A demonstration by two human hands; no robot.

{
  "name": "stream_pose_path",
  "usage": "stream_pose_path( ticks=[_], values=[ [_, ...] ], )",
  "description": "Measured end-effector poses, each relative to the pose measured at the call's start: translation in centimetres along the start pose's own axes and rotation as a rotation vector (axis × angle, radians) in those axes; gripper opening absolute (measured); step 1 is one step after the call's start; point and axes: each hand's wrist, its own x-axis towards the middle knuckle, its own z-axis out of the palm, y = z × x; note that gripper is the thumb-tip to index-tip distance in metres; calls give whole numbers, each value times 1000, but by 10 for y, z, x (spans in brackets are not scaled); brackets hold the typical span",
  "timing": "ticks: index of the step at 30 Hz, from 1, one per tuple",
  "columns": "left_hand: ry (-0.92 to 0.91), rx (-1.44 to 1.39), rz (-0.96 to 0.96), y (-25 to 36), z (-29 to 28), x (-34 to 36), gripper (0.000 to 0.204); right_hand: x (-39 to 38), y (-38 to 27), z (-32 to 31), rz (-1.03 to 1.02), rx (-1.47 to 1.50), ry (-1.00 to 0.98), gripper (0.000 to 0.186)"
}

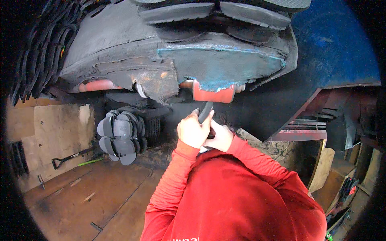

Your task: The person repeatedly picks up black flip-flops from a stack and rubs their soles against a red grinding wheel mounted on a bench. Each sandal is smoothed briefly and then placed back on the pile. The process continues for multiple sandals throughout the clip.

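My left hand [192, 130] and my right hand [220, 136] are close together below a machine, both wrapped round a dark grey foam piece [206, 110], whose lower part they hide. Its upper end points at an orange-red roller [213, 94] just above it; whether it touches the roller I cannot tell. The machine's dark, dust-coated housing [100, 48] has a torn teal sheet [225, 64] hanging over the roller. A second red roller [98, 85] shows at the left.
Grey flip-flops [122, 132] are stacked left of my hands, with more dark soles [40, 56] at upper left and on top [253, 16]. A wooden floor [84, 201], blue panel [333, 48] at right and wooden shelving [333, 180] at lower right surround me.
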Motion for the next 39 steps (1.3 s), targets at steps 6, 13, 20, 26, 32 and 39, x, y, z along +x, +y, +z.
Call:
stream_pose_path(
  ticks=[6, 13, 20, 26, 32, 39],
  values=[
    [-260, 310, -166, 15, 1, 21, 56, 5, -8, -11, -46, 518, -156, 90],
    [-142, -25, -95, 2, 24, 18, 53, 11, -11, -34, -24, 266, -130, 76],
    [-43, -581, -61, -2, 28, -16, 38, -18, -22, -27, -75, -692, 207, 58],
    [-82, -667, -34, 3, 13, -16, 49, 4, 2, -11, -335, -944, 799, 54],
    [-88, -130, 65, 9, 9, 10, 39, 3, 6, -8, -189, -741, 447, 60],
    [-72, -258, 110, 15, 0, 4, 37, -4, -7, -17, -213, -790, 470, 47]
  ],
)
